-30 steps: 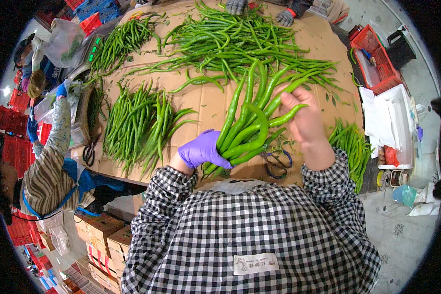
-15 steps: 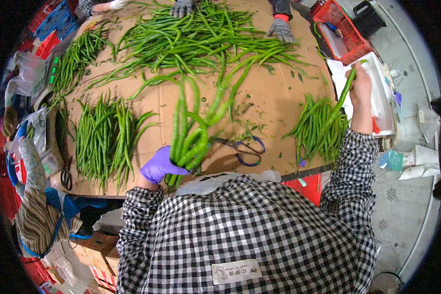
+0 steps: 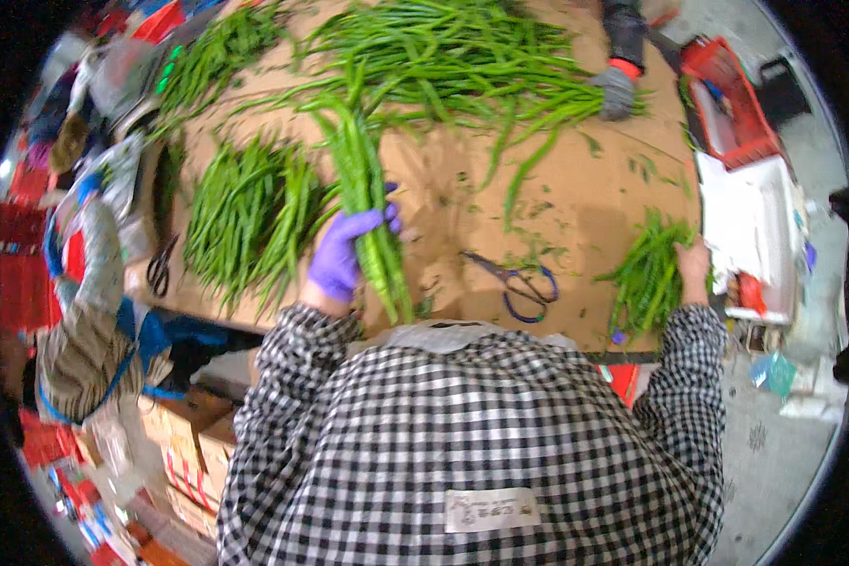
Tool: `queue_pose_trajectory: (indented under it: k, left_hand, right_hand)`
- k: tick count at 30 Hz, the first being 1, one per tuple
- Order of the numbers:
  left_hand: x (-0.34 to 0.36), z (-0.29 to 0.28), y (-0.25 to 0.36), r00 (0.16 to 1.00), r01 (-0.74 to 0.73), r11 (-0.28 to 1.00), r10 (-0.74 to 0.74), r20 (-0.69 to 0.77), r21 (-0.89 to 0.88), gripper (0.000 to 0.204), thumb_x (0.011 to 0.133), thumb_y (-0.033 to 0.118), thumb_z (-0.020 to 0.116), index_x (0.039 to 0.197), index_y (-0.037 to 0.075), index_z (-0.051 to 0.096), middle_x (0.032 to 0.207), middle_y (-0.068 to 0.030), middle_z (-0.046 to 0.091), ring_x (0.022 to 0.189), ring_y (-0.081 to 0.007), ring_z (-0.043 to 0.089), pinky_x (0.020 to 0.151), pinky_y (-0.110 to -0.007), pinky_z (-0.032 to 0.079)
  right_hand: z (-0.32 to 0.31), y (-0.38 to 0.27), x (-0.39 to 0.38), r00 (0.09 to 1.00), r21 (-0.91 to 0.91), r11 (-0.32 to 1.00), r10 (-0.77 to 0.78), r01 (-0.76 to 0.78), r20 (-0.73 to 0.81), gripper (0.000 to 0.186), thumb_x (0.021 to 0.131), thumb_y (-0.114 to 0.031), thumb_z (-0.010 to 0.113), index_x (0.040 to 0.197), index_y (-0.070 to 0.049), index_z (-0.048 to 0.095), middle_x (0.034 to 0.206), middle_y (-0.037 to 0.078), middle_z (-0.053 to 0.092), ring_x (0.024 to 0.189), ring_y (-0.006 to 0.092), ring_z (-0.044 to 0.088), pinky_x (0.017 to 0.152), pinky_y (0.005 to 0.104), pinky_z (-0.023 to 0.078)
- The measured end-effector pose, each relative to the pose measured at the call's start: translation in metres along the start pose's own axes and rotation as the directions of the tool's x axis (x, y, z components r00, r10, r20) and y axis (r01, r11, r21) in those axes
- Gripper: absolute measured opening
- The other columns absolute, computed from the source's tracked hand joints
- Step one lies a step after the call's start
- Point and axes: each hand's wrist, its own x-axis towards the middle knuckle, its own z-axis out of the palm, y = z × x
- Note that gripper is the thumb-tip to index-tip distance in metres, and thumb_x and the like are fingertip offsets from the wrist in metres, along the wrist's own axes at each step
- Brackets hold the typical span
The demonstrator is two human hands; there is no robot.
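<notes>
Grasping: my left hand (image 3: 338, 253), purple-gloved, fingers wrapped around a held bunch (image 3: 356, 160) of long green peppers; one gloved digit lies across the front of it, fingertips showing at its right side.

Held bunch: slender bright green pods, packed close and lying roughly lengthwise, top leaning slightly left; the greater part extends beyond my gloved fingers, the rest on the near side of them.

Right hand (image 3: 693, 269): bare, touching the outer edge of the right-hand pile (image 3: 643, 274); fingers partly hidden and blurred, so I cannot tell whether they are clenched on a pepper or released.

Right-hand pile: green pods, loosely fanned, left of my bare fingers.

Left-hand pile (image 3: 245, 217): green pods in a thick layer, just left of my gloved fingers.

Large heap (image 3: 443, 61): many crossing green pods, beyond my gloved fingers.

Co-worker's grey glove (image 3: 616, 92): at the heap's right end, beyond my bare fingers.

Blue-handled scissors (image 3: 524, 294): lying between my two hands.

Dark scissors (image 3: 160, 269): well left of my gloved fingers.

White box (image 3: 769, 274): right of my bare fingers.
</notes>
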Motion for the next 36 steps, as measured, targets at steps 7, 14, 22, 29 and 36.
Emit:
queue_pose_trajectory:
  k: [7, 14, 22, 29, 36]
  left_hand:
    - [0.018, 0.026, 0.006, 1.000, -0.008, 0.875, 0.003, -0.011, -0.485, 0.023, 0.094, 0.007, 0.058, 0.116, 0.000, 0.057, 0.097, -0.0094, 0.065, 0.092, -0.0222, 0.066, 0.094, -0.044, 0.054]
    - [0.020, 0.036, 0.008, 0.998, 0.038, 0.870, -0.010, 0.061, -0.491, 0.028, 0.095, 0.010, 0.057, 0.120, -0.001, 0.055, 0.105, -0.0105, 0.064, 0.098, -0.0224, 0.065, 0.094, -0.043, 0.054]
    - [0.027, 0.044, 0.004, 0.997, -0.004, 0.887, -0.034, -0.074, -0.461, 0.013, 0.092, 0.007, 0.061, 0.102, 0.000, 0.059, 0.093, -0.0110, 0.064, 0.088, -0.0250, 0.065, 0.087, -0.044, 0.057]
    - [0.033, 0.039, -0.004, 0.973, 0.068, 0.978, -0.110, -0.205, -0.200, 0.018, 0.091, 0.016, 0.065, 0.104, 0.003, 0.065, 0.093, -0.0105, 0.069, 0.084, -0.0227, 0.068, 0.076, -0.036, 0.058]
    - [0.038, 0.066, -0.028, 0.903, -0.230, 0.905, 0.335, -0.268, 0.358, 0.024, 0.088, 0.018, 0.069, 0.105, 0.001, 0.066, 0.093, -0.0080, 0.069, 0.079, -0.0197, 0.067, 0.071, -0.032, 0.054]
  right_hand:
    - [-0.045, -0.119, -0.036, 0.888, 0.239, 0.914, -0.211, 0.327, -0.408, 0.063, 0.082, -0.018, 0.071, 0.137, 0.002, 0.045, 0.115, 0.021, 0.059, 0.108, 0.0389, 0.057, 0.095, 0.0466, 0.045]
    - [-0.078, -0.251, -0.114, 0.837, 0.612, 0.578, -0.445, 0.539, -0.318, 0.048, 0.086, -0.012, 0.069, 0.131, -0.004, 0.053, 0.113, 0.009, 0.060, 0.069, 0.0143, 0.057, 0.067, 0.0296, 0.050]
    - [-0.121, -0.340, -0.194, 0.672, 0.842, 0.222, -0.712, 0.491, -0.203, 0.017, 0.090, -0.006, 0.065, 0.106, 0.001, 0.066, 0.091, 0.004, 0.063, 0.072, 0.0071, 0.057, 0.064, 0.0215, 0.048]
    - [-0.123, -0.366, -0.209, 0.573, 0.983, 0.181, -0.808, 0.025, 0.135, 0.025, 0.096, -0.007, 0.058, 0.118, 0.003, 0.063, 0.108, 0.010, 0.067, 0.085, 0.0104, 0.062, 0.077, 0.0250, 0.051]
    - [-0.123, -0.394, -0.242, 0.462, 0.981, 0.181, -0.877, 0.071, 0.128, 0.112, 0.077, -0.020, 0.083, 0.153, 0.003, 0.004, 0.148, 0.024, 0.037, 0.134, 0.0337, 0.043, 0.108, 0.0396, 0.040]
